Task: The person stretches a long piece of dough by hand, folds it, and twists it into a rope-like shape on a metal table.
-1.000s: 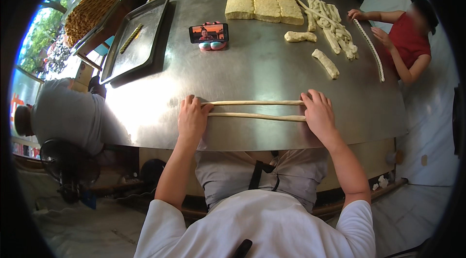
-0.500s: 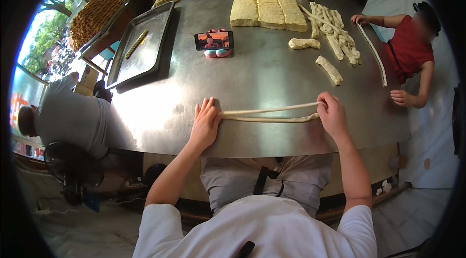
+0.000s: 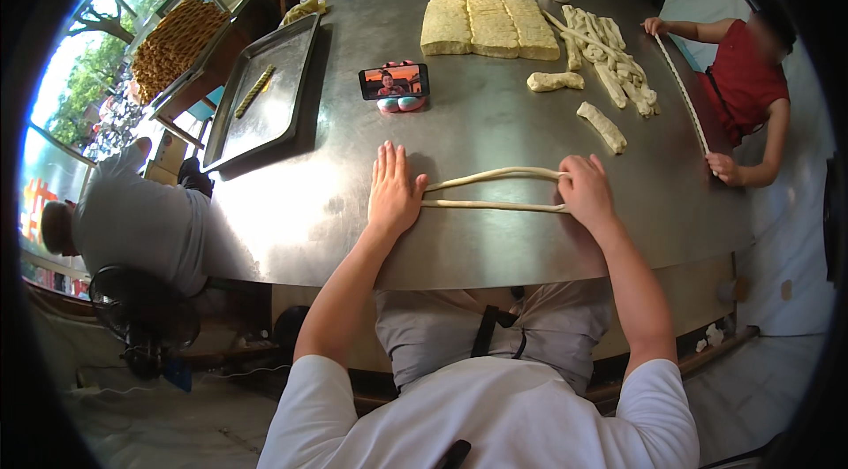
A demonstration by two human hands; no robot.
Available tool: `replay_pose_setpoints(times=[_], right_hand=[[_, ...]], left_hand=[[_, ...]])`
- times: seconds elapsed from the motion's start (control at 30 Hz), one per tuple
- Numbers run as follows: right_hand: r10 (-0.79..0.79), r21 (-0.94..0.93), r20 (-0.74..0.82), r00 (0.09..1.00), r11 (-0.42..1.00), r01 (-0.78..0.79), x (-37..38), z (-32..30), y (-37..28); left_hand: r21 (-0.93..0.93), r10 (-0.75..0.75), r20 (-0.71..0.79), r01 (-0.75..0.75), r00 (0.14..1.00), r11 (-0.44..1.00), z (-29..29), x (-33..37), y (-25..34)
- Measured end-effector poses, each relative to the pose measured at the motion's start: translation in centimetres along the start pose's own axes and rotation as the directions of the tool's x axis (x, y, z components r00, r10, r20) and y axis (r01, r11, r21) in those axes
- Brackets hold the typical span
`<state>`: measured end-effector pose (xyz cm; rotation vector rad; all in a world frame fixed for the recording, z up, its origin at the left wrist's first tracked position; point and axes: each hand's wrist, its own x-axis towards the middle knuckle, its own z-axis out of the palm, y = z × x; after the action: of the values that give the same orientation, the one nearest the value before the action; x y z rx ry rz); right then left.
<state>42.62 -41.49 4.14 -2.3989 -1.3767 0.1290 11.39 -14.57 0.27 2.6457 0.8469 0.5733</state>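
A long, thin dough rope lies on the metal table as two strands side by side, a gap between them. My left hand is flat over their left ends, fingers stretched out and palm down. At the right ends my right hand has its fingers curled around the dough. The far strand bows away from me, while the near one runs nearly straight. What lies under my left palm is hidden.
Beyond my hands stands a phone on a stand. Farther back are a scored dough slab, dough strips and two short dough pieces. A tray holds one twist. At right a co-worker's hands hold a long twisted rope.
Both hands have moved farther from me and closer together. The strands have spread apart, the far one now bowed. The co-worker's nearer hand has come onto the twisted rope's end.
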Motion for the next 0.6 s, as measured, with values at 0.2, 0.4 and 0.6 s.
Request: replay_pose_setpoints(times=[0.2,0.4,0.6], right_hand=[[-0.219,0.313,0.049,0.974,0.93,0.193,-8.5,-2.6,3.9],[-0.099,0.058,-0.137,0.986,0.993,0.107,-1.2,-0.4,-0.4],[-0.128,0.328,0.206,0.97,0.943,0.055,-8.1,-3.4,3.6]], left_hand=[[0.263,0.156,0.249,-0.221,0.956,0.939,-4.5,-6.0,4.1],[-0.053,-0.003,-0.05,0.0,0.999,0.999,1.6,0.3,0.6],[0.255,0.145,0.204,-0.196,0.968,0.947,-2.5,-6.0,4.5]])
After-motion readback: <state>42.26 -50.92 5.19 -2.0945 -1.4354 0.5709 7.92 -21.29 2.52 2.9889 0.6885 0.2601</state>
